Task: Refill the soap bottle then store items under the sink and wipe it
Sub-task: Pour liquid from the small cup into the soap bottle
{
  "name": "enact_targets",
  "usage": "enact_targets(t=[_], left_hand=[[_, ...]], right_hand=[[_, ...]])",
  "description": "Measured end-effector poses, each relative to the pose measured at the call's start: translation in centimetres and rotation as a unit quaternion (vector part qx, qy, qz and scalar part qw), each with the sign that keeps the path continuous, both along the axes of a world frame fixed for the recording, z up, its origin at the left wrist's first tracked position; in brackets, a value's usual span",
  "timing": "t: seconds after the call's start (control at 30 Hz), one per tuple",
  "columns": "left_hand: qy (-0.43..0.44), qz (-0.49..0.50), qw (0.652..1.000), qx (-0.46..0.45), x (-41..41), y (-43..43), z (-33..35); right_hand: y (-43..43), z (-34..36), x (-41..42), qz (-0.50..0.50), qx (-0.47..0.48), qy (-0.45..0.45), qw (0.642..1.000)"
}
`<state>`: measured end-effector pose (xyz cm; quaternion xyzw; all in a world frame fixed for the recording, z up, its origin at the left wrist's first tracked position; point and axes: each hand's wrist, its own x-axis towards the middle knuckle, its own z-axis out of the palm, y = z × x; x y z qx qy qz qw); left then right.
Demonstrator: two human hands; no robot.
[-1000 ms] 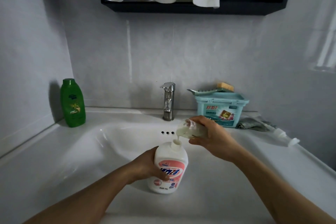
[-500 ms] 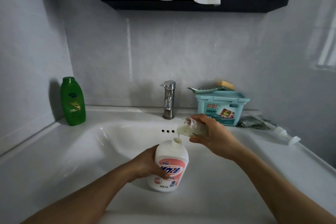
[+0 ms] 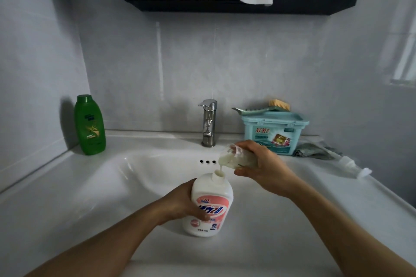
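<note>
Soap goes from a small cup into the soap bottle.

The left hand [image 3: 182, 203] is curled round the white and pink soap bottle [image 3: 211, 207], which sits in the sink [image 3: 144, 168] bowl by the front edge, top off; the right hand [image 3: 263, 168] grips a clear cup [image 3: 227, 156], tipped over the bottle's neck, and white soap runs down into it; a green bottle [image 3: 90, 126] stands at the worktop's back left corner; a teal box [image 3: 273, 132] with a brush [image 3: 279, 105] on it sits right of the tap [image 3: 209, 122]; a cloth [image 3: 313, 152] and pump top [image 3: 353, 165] lie near the right edge.

Bare forearms [image 3: 101, 247], left hand [image 3: 180, 203], right hand [image 3: 265, 168]
</note>
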<state>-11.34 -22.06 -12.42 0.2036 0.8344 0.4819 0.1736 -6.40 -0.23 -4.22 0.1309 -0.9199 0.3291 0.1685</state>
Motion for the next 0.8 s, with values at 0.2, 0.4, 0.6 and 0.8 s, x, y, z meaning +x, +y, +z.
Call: enact_targets(t=[0.2, 0.4, 0.6, 0.8], left_hand=[[0.002, 0.003, 1.000, -0.001, 0.09, -0.01, 0.07], [0.005, 0.001, 1.000, 0.000, -0.09, -0.11, -0.05], [0.006, -0.002, 1.000, -0.005, -0.07, -0.06, -0.01], [0.005, -0.001, 1.000, -0.001, -0.04, -0.05, -0.05]], right_hand=[[0.07, -0.02, -0.02, -0.004, 0.003, 0.004, 1.000], [0.03, 0.01, 0.04, -0.004, 0.004, 0.003, 1.000], [0.04, 0.01, 0.13, -0.003, 0.006, 0.001, 1.000], [0.03, -0.01, 0.03, 0.000, 0.001, 0.002, 1.000]])
